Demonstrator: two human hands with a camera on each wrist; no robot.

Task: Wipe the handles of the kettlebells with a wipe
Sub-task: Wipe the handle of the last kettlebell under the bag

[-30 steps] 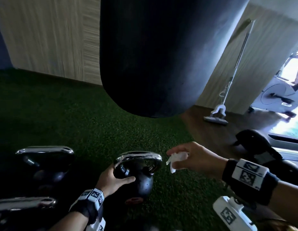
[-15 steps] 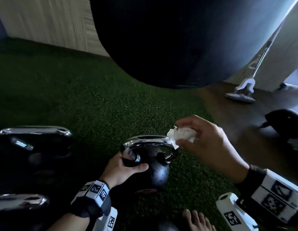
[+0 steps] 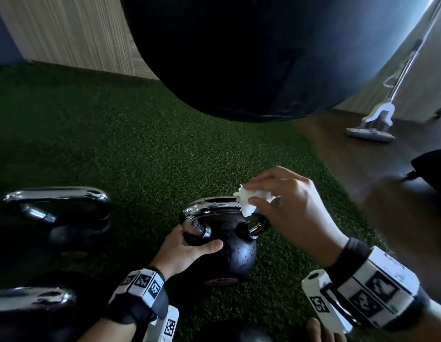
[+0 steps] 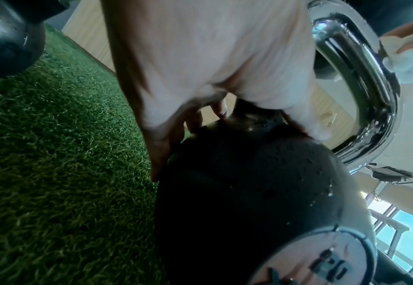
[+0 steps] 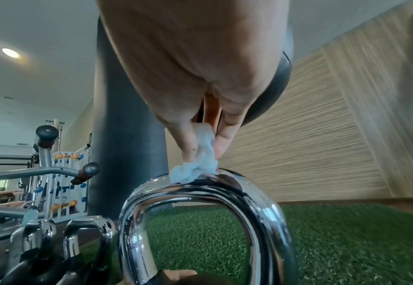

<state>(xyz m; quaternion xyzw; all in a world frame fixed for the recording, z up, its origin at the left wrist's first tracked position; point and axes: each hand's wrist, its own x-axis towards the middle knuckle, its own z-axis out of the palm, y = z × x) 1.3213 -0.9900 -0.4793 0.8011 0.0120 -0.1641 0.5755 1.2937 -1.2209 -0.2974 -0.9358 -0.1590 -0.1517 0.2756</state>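
1. In the head view, a black kettlebell (image 3: 229,253) stands on green artificial turf (image 3: 140,156) at lower centre of the frame, its chrome handle (image 3: 209,208) arching over the top.
2. The left hand (image 3: 184,253) comes in from the lower left; its grip is wrapped around the kettlebell's upper body just under the handle's left leg, thumb lying across the near side of the ball.
3. The right hand (image 3: 288,208) reaches in from the lower right; its grip is narrow, thumb and fingertips pinching a crumpled white wipe (image 3: 249,201).
4. In the right wrist view, the wipe (image 5: 195,167) is pressed against the top of the handle (image 5: 200,192), slightly left of the arch's crown.
5. Small droplets dot the chrome handle and the black ball.
6. Two more kettlebells sit at the left of the head view: one at mid-left (image 3: 59,213), another at the lower left corner (image 3: 29,307), both with chrome handles.
7. A large black punching bag (image 3: 263,58) fills the upper centre of the frame, hanging above the turf.
8. A white flat mop (image 3: 372,124) stands at the upper right on a dark wood floor (image 3: 362,169), leaning against a pale wall.
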